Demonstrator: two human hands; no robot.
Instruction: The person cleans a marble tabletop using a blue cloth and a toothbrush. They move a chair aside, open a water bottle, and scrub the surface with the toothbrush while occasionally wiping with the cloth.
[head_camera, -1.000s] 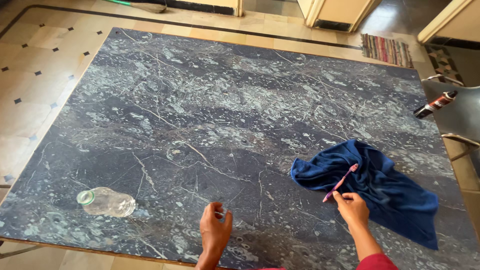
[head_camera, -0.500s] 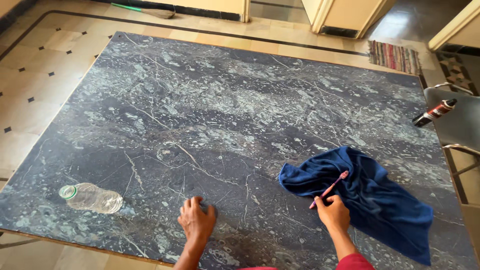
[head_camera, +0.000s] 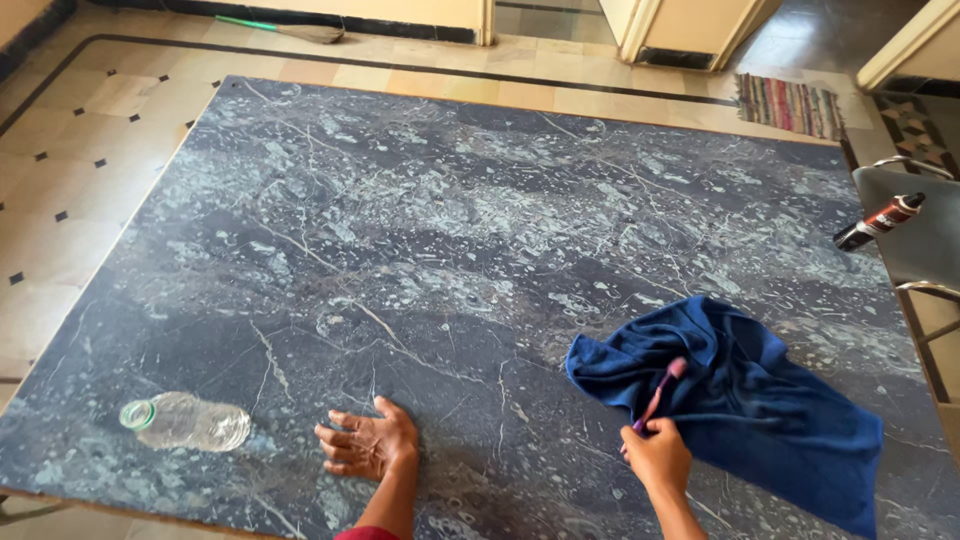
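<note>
Left hand (head_camera: 368, 446) flattened (toothbrush (head_camera: 660, 394) unchanged).

Two bare forearms end in ringless hands, with a red sleeve edge at the left elbow (head_camera: 365, 533).

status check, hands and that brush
Left hand flat on dark marble tabletop. Right hand grips pink toothbrush, head on crumpled blue towel. Clear plastic bottle lying left.
</note>
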